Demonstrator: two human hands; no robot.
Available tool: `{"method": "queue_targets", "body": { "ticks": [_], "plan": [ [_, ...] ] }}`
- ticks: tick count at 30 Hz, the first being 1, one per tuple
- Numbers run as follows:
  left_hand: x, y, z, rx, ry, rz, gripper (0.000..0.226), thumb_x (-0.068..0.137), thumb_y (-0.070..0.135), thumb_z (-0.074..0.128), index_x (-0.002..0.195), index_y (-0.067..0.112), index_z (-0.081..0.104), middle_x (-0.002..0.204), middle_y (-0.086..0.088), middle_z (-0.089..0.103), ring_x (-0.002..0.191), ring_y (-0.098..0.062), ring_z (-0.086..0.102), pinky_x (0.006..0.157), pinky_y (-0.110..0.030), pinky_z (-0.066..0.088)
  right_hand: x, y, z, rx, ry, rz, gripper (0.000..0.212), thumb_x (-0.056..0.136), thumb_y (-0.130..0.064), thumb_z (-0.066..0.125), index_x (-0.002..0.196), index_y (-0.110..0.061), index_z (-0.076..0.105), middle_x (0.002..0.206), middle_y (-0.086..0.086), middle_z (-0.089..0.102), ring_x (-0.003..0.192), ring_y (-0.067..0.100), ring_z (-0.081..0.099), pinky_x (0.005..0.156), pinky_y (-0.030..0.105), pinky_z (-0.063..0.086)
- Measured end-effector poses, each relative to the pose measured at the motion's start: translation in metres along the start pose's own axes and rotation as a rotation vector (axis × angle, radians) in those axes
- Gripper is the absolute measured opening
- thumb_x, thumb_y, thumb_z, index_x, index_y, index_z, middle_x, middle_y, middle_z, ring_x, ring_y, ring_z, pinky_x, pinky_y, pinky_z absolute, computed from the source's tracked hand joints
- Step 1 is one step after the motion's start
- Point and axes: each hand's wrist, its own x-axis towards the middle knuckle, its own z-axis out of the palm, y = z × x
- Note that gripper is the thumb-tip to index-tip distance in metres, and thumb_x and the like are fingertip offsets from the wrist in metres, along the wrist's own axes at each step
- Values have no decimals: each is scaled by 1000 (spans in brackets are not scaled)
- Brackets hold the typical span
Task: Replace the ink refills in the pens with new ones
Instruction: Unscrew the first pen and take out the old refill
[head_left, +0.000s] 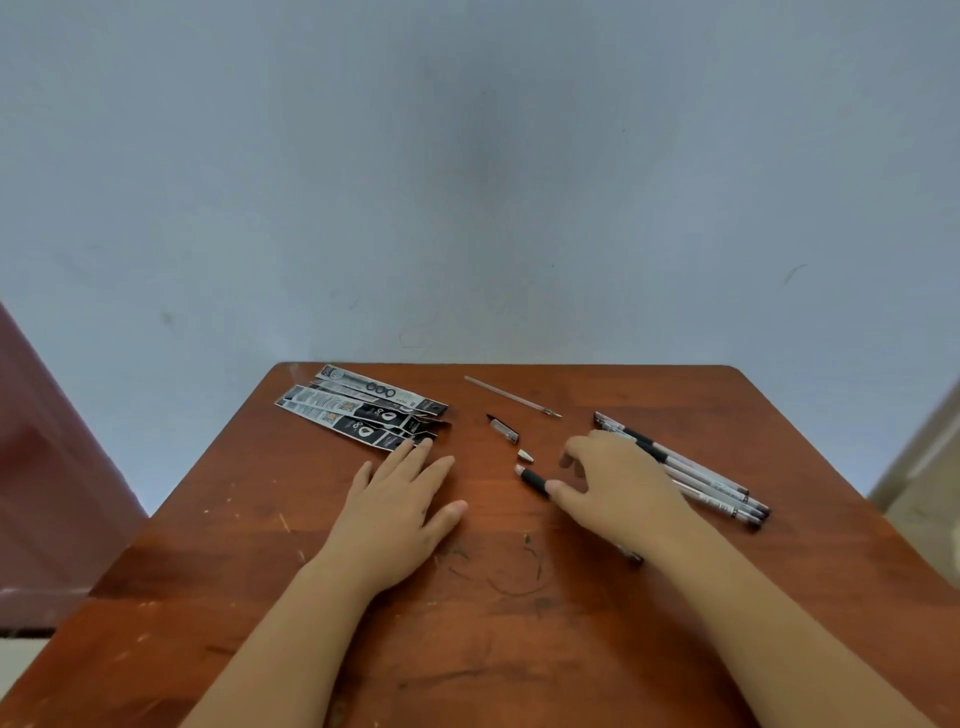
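Under the right hand (618, 483), a pen barrel (535, 480) is lying on the table (519, 649). Its black grip end sticks out by the thumb, and the thumb is touching it. The other fingers are bent over it loosely, but it cannot be told if the barrel is really gripped yet. The left hand (402, 506) is laid flat with straight fingers and nothing is held. Its fingertips touch the nearest refill pack (363, 410).

Just past the right fingers, a small tip (525, 455) is seen, and a cap (503, 429) a little farther. Beyond those, a bare refill (511, 397) is lying alone. More pens (691, 470) are kept beside the back of the right hand.

Trouble could be made here. The small tip could be knocked by the bent fingers and rolled off the table. The barrel is round, so it could be pushed away if only touched from one side. The bare refill could be mixed up with a new one if the packs are opened near it.
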Motion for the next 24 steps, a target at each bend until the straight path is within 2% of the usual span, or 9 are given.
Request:
{"method": "queue_targets", "body": {
  "ticks": [4,9,15,24],
  "plan": [
    [-1,-3,0,-36,67,-27,54,94,47,29,143,30,14,154,6,1,140,-10,-6,114,-37,2,1,-5,9,-22,-18,-22,27,89,-31,48,111,-15,53,111,2,57,101,18,54,83,29,44],
    [-2,-9,0,-51,52,-93,52,94,47,28,142,29,17,154,4,4,141,-14,-4,114,-41,2,2,-9,11,4,-17,42,20,87,-23,49,101,-12,58,103,3,63,94,19,57,78,30,48],
    [-4,-7,3,-34,51,-99,51,95,47,25,142,28,18,154,2,4,141,-16,-3,114,-42,0,4,-1,14,28,0,121,21,83,-23,51,100,-14,60,102,2,63,92,18,58,77,32,52],
    [-8,1,-8,-32,106,-98,51,95,44,29,142,26,20,154,1,2,141,-18,-2,113,-43,8,-1,-4,8,112,113,58,30,83,-33,52,106,-14,57,102,2,60,94,16,55,75,28,45]
  ]
}}
